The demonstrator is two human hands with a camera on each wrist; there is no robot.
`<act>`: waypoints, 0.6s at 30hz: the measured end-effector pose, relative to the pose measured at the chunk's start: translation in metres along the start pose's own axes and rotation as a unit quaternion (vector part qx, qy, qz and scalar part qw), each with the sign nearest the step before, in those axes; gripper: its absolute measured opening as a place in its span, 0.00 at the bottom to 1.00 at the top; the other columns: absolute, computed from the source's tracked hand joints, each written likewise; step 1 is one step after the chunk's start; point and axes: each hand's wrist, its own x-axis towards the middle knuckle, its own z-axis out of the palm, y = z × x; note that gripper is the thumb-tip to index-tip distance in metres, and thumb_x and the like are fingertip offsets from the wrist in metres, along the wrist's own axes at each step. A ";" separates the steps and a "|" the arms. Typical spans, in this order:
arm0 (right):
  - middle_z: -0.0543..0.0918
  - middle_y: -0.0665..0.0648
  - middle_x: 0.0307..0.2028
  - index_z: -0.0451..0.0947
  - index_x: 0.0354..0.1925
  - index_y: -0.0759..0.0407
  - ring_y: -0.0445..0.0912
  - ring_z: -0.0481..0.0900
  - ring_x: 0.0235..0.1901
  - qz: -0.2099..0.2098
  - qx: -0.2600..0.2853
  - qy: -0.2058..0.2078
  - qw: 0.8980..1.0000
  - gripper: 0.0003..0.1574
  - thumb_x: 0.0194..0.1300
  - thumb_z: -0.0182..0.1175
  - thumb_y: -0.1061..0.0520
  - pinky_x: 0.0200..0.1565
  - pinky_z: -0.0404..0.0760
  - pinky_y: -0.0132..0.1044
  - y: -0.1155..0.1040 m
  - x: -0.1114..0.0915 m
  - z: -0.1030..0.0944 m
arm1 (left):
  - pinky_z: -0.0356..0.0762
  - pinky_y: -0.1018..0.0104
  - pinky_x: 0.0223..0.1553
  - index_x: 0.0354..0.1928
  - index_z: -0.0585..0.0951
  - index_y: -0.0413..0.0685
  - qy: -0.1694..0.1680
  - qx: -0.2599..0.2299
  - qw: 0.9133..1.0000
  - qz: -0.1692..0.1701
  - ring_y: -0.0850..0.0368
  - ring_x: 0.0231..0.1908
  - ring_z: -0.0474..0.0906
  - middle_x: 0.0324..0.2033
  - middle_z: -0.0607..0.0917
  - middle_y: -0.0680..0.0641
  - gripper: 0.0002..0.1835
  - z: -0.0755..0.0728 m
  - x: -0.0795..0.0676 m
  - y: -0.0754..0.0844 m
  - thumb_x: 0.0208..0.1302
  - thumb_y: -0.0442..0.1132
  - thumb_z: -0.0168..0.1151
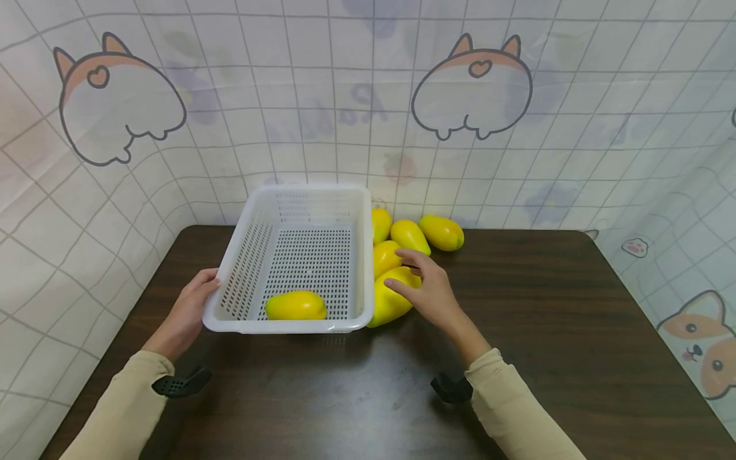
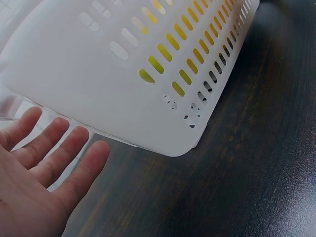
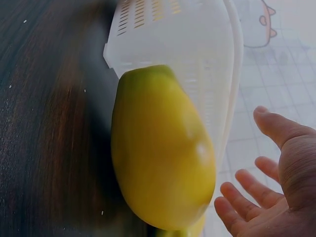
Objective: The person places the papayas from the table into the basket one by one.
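Note:
A white slotted plastic basket (image 1: 313,214) stands at the left of the table with one yellow papaya (image 1: 296,305) lying near its front wall. My left hand (image 1: 186,310) holds the basket by its left rim, with the thumb at the rim and the other fingers along the outside of the wall. In the right wrist view, a large papaya (image 3: 160,148) with a greenish end lies against the outside of the basket. My right hand (image 1: 428,287) hovers over the papayas on the right side, fingers spread and bent, nothing between them.
Several more papayas (image 1: 411,236) are bunched to the right of the basket, by the back edge of the dark wooden table (image 1: 529,306). A patterned cloth (image 1: 322,96) hangs close behind the table and along its sides.

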 end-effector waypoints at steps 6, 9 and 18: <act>0.74 0.58 0.62 0.68 0.64 0.60 0.55 0.71 0.62 -0.001 -0.003 0.002 1.000 0.37 0.61 0.67 0.51 0.62 0.70 0.54 0.004 -0.002 -0.002 | 0.73 0.67 0.47 0.69 0.55 0.46 0.000 -0.002 1.000 -0.004 0.67 0.47 0.74 0.61 0.66 0.38 0.28 -0.001 0.001 0.000 0.77 0.55 0.29; 0.74 0.58 0.62 0.68 0.64 0.60 0.54 0.71 0.62 0.004 -0.005 0.005 1.000 0.37 0.60 0.67 0.51 0.62 0.70 0.54 0.005 -0.002 -0.004 | 0.73 0.66 0.46 0.69 0.55 0.46 0.001 -0.005 1.000 -0.005 0.67 0.47 0.74 0.60 0.67 0.40 0.28 0.000 0.001 0.000 0.77 0.55 0.30; 0.74 0.58 0.62 0.68 0.64 0.59 0.54 0.71 0.62 0.011 -0.006 0.006 1.000 0.37 0.60 0.67 0.51 0.63 0.70 0.54 0.011 -0.004 -0.006 | 0.74 0.65 0.47 0.69 0.56 0.49 0.002 -0.007 1.000 -0.006 0.65 0.47 0.74 0.61 0.65 0.39 0.27 0.000 0.000 -0.001 0.77 0.56 0.30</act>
